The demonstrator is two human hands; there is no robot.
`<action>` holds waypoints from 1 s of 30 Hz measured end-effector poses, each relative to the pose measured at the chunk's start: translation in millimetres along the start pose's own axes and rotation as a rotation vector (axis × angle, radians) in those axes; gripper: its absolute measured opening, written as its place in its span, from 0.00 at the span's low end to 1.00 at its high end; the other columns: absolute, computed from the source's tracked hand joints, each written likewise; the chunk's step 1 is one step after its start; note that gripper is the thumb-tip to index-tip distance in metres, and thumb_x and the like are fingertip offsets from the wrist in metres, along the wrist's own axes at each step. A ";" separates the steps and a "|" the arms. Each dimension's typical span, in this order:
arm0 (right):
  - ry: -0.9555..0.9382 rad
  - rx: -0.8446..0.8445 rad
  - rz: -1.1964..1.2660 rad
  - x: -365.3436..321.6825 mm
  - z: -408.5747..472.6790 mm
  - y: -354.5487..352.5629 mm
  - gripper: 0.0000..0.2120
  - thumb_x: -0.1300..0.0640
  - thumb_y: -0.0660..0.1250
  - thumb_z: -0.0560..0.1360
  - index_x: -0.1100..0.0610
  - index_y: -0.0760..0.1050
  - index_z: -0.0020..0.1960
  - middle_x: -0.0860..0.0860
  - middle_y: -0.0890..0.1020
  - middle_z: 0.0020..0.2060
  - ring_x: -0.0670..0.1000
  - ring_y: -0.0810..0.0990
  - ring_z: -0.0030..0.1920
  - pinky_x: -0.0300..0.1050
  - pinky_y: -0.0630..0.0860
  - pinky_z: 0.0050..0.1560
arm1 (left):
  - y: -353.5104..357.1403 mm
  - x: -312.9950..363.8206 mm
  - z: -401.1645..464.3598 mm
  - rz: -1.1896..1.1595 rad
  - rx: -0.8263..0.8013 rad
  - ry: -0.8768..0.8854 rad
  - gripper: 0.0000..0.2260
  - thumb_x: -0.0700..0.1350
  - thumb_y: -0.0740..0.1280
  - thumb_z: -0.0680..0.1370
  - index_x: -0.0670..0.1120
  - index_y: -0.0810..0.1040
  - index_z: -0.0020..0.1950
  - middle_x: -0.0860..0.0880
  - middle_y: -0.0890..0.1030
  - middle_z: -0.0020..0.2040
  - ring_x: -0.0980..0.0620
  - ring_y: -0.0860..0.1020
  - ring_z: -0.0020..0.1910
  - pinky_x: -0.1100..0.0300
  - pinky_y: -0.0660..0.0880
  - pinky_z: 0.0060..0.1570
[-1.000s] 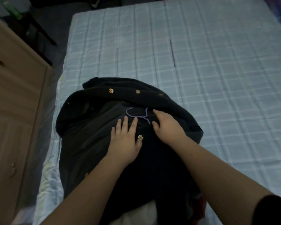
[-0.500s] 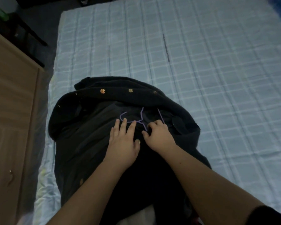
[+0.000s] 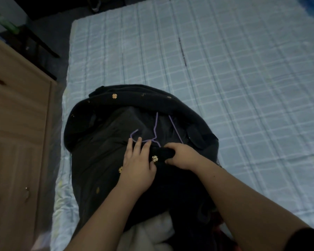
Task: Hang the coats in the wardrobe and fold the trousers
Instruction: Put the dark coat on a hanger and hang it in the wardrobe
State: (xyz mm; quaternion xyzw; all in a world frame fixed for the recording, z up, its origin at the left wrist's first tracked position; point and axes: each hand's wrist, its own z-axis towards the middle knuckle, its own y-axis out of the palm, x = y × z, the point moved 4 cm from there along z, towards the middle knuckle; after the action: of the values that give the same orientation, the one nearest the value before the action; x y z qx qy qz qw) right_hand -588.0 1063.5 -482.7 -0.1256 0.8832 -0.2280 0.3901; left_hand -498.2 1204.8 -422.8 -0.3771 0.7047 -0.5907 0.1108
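From the head view, a black coat (image 3: 116, 142) with gold buttons lies spread on the bed (image 3: 225, 87), a purple wire hanger (image 3: 155, 131) resting in its open neck; the left hand (image 3: 136, 167) lies flat on the cloth with fingers straight beside the hanger hook, while the right hand (image 3: 181, 156) pinches a fold of the coat's front edge by a gold button (image 3: 154, 158). The step in hand looks like closing the coat over the hanger — next the button wants fastening, then a lift by the hook toward the wooden wardrobe (image 3: 16, 142) at the left
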 end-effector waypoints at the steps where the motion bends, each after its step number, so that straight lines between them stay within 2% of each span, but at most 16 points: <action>1: -0.011 0.022 -0.004 -1.4 -6.9 3.3 0.17 0.50 0.71 0.70 0.43 0.76 0.59 0.46 0.83 0.51 0.50 0.81 0.53 0.50 0.78 0.55 | -1.4 1.1 -4.9 0.003 0.009 0.011 0.30 0.46 0.64 0.77 0.50 0.60 0.78 0.45 0.57 0.80 0.42 0.45 0.79 0.46 0.50 0.78; 3: -0.017 0.087 -0.022 -2.9 -22.0 9.9 0.13 0.50 0.67 0.72 0.45 0.74 0.57 0.48 0.83 0.47 0.52 0.81 0.48 0.50 0.79 0.50 | -4.7 5.4 -12.4 0.006 0.025 0.036 0.29 0.46 0.64 0.77 0.50 0.60 0.78 0.46 0.56 0.80 0.43 0.44 0.79 0.46 0.51 0.78; 5: -0.012 0.160 -0.038 0.5 -32.4 16.1 0.14 0.50 0.66 0.75 0.46 0.72 0.60 0.50 0.83 0.48 0.54 0.81 0.49 0.50 0.79 0.49 | -6.0 11.5 -16.7 0.008 0.006 0.052 0.29 0.46 0.63 0.78 0.52 0.58 0.79 0.46 0.53 0.81 0.45 0.41 0.79 0.46 0.51 0.78; 8: -0.010 0.252 -0.050 12.1 -37.3 17.1 0.24 0.48 0.65 0.78 0.47 0.66 0.73 0.53 0.77 0.59 0.56 0.76 0.60 0.51 0.75 0.59 | 1.2 20.2 -17.9 0.084 -0.088 0.051 0.30 0.49 0.61 0.79 0.54 0.54 0.80 0.46 0.47 0.81 0.44 0.39 0.79 0.45 0.52 0.77; 10: -0.050 0.296 -0.052 17.4 -38.1 13.9 0.30 0.48 0.64 0.79 0.47 0.59 0.78 0.54 0.73 0.67 0.57 0.71 0.66 0.54 0.72 0.66 | 7.3 26.8 -13.2 0.149 -0.130 0.093 0.31 0.50 0.60 0.79 0.54 0.52 0.80 0.45 0.46 0.81 0.42 0.40 0.79 0.46 0.49 0.78; 12: -0.096 0.370 -0.058 21.2 -38.1 6.3 0.31 0.47 0.62 0.80 0.48 0.57 0.80 0.53 0.70 0.71 0.56 0.67 0.71 0.54 0.68 0.70 | 11.4 33.9 -3.5 0.176 -0.139 0.129 0.31 0.50 0.60 0.79 0.54 0.51 0.80 0.45 0.47 0.81 0.42 0.40 0.79 0.47 0.47 0.78; 14: -0.096 0.458 -0.027 30.0 -34.2 -5.4 0.28 0.47 0.61 0.81 0.50 0.61 0.79 0.52 0.71 0.72 0.55 0.66 0.72 0.53 0.66 0.71 | 13.7 41.2 9.5 0.158 -0.132 0.140 0.30 0.50 0.59 0.80 0.54 0.51 0.80 0.46 0.48 0.81 0.43 0.42 0.79 0.48 0.47 0.78; 18: 0.113 0.519 0.173 80.6 -12.4 -28.8 0.26 0.49 0.64 0.79 0.55 0.68 0.74 0.55 0.74 0.69 0.57 0.71 0.70 0.55 0.68 0.71 | 16.1 47.8 39.2 0.112 -0.072 0.105 0.27 0.48 0.60 0.79 0.52 0.60 0.78 0.47 0.58 0.80 0.46 0.49 0.80 0.49 0.50 0.78; 21: 0.336 0.547 0.299 134.6 2.0 -43.1 0.25 0.50 0.66 0.79 0.58 0.69 0.73 0.60 0.76 0.66 0.62 0.74 0.67 0.56 0.70 0.68 | 16.7 36.9 56.7 0.211 -0.054 0.052 0.25 0.48 0.62 0.77 0.52 0.66 0.75 0.47 0.63 0.78 0.43 0.53 0.79 0.45 0.52 0.77; 23: 0.453 0.554 0.319 164.3 8.3 -47.5 0.27 0.48 0.65 0.78 0.55 0.67 0.74 0.61 0.75 0.67 0.63 0.73 0.67 0.59 0.71 0.67 | 15.0 27.3 65.3 0.275 -0.047 -0.007 0.25 0.49 0.63 0.77 0.53 0.66 0.75 0.46 0.62 0.78 0.42 0.52 0.79 0.39 0.49 0.76; 25: 0.525 0.493 0.286 183.2 16.2 -46.3 0.32 0.46 0.65 0.79 0.53 0.60 0.79 0.60 0.67 0.74 0.64 0.69 0.71 0.61 0.67 0.70 | 16.4 18.6 72.2 0.297 -0.057 -0.059 0.25 0.53 0.62 0.78 0.54 0.64 0.75 0.47 0.59 0.79 0.43 0.49 0.79 0.36 0.45 0.74; 27: 0.564 0.417 0.376 189.9 24.8 -41.7 0.37 0.47 0.65 0.78 0.51 0.52 0.81 0.60 0.57 0.78 0.66 0.64 0.74 0.59 0.64 0.73 | 19.2 13.2 77.0 0.262 -0.051 -0.056 0.24 0.54 0.61 0.79 0.52 0.67 0.74 0.44 0.59 0.79 0.42 0.49 0.79 0.39 0.47 0.76; 28: 0.585 0.395 0.448 190.3 28.8 -38.2 0.39 0.48 0.66 0.77 0.51 0.50 0.81 0.60 0.55 0.78 0.66 0.65 0.73 0.57 0.66 0.71 | 19.6 11.5 78.5 0.209 -0.028 -0.051 0.23 0.53 0.62 0.79 0.50 0.69 0.74 0.42 0.59 0.79 0.41 0.49 0.79 0.42 0.49 0.77; 30: 0.599 0.398 0.592 185.5 33.8 -33.7 0.42 0.49 0.68 0.69 0.51 0.55 0.79 0.62 0.65 0.73 0.66 0.72 0.67 0.54 0.72 0.64 | 19.0 10.9 79.6 0.070 0.008 -0.059 0.21 0.49 0.65 0.79 0.47 0.72 0.72 0.40 0.57 0.79 0.41 0.47 0.79 0.47 0.49 0.77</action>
State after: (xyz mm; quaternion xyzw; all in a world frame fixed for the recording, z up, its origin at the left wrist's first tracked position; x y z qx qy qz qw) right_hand -684.5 949.9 -603.0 0.2805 0.8938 -0.2984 0.1827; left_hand -465.4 1138.3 -459.1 -0.3693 0.7115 -0.5778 0.1536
